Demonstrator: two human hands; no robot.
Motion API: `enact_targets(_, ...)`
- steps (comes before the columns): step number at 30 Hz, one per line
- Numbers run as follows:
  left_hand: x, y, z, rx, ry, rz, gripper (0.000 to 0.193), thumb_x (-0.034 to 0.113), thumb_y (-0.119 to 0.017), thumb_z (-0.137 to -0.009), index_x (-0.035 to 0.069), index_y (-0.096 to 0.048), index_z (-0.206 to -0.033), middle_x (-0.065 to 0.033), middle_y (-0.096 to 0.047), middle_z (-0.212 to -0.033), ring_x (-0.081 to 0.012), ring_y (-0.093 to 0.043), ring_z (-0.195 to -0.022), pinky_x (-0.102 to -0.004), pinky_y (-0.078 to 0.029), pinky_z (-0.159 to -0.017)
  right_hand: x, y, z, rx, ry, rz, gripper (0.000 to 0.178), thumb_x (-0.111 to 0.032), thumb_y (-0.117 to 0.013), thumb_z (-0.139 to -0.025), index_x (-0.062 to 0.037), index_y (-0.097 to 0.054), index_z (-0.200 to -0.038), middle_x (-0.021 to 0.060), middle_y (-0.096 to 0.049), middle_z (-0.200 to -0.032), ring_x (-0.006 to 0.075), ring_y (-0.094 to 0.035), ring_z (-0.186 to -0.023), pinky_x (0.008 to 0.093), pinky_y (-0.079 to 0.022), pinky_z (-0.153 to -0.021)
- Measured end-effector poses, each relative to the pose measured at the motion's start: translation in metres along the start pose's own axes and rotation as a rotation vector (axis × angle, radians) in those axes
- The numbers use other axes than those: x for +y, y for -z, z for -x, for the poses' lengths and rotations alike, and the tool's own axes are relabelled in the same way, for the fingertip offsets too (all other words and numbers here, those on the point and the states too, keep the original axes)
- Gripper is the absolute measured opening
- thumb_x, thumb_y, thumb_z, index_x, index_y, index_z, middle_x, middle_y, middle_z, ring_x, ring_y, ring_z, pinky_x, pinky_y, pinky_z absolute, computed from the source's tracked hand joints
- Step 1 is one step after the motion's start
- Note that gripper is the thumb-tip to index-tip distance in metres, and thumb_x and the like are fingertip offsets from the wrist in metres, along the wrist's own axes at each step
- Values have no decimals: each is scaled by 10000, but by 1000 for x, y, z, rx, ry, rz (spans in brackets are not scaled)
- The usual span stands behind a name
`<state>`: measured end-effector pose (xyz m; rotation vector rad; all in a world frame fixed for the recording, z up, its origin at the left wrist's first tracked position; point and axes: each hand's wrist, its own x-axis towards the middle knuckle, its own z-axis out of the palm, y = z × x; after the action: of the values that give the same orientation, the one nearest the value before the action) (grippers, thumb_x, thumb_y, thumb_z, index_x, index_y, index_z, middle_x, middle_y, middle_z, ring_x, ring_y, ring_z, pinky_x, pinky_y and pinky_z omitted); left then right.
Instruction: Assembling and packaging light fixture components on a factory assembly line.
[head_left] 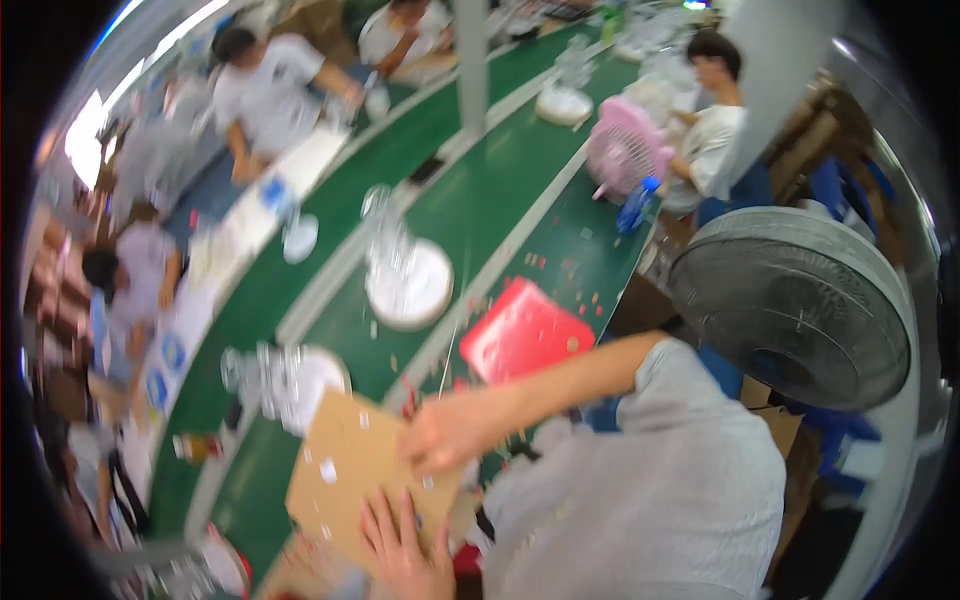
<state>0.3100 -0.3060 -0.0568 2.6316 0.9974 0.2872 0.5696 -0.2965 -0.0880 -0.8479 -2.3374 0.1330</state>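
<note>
A flat brown cardboard piece (335,455) with a few small pale bits on it lies before me at the edge of the green belt. My left hand (405,555) rests on its near part, fingers spread and flat. Over its right edge is my right hand (455,432), fingers curled closed. Motion blur hides whatever those fingers may hold. Beyond my right forearm lies a red plastic tray or lid (525,332). Small red and tan scraps are scattered around it.
Clear plastic pieces with round white bases, such as a white disc (410,285), stand along the green conveyor belt (500,190). A grey fan (795,310) is at my right, a pink fan (628,148) farther off. A blue bottle (637,205) stands nearby. Other people work along both sides.
</note>
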Motion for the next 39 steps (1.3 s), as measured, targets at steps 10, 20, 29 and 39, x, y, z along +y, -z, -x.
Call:
enact_targets(10, -5, -9, -12, 67, 25, 26, 574, 319, -784, -765, 254, -644, -1317, -144, -449, -1502, -403, -389, -1392, -586, -308, -1086, 8, 38, 3, -221, -139, 75, 255, -76, -669, -725, -85, -722, -974, 38, -600, -900, 205, -635, -761, 312, -505, -585)
enact_targets(20, 2, -7, -4, -1, 53, -15, 624, 186, -721, -768, 236, -594, -1377, -201, -401, -1480, -419, -366, -1374, -540, -294, -1087, -8, 28, -8, -294, -152, 80, 295, -82, -664, -788, -120, -740, -1071, 50, -498, -824, 216, -593, -707, 347, -474, -580)
enact_targets(29, 3, -10, -9, -19, 43, 2, 656, 240, -750, -782, 301, -542, -1402, -180, -404, -1450, -422, -356, -1368, -665, -311, -1023, -4, 34, -13, -379, -25, 134, 317, -129, -647, -792, -64, -707, -1096, 58, -487, -861, 210, -580, -808, 344, -476, -587)
enact_targets(39, 1, -4, -12, -67, 55, -25, 671, 243, -748, -787, 307, -522, -1416, -189, -389, -1447, -432, -335, -1372, -671, -311, -1022, -9, 31, -23, -513, 63, 224, 320, -148, -626, -791, 0, -680, -1069, 61, -519, -931, 194, -574, -902, 321, -492, -694)
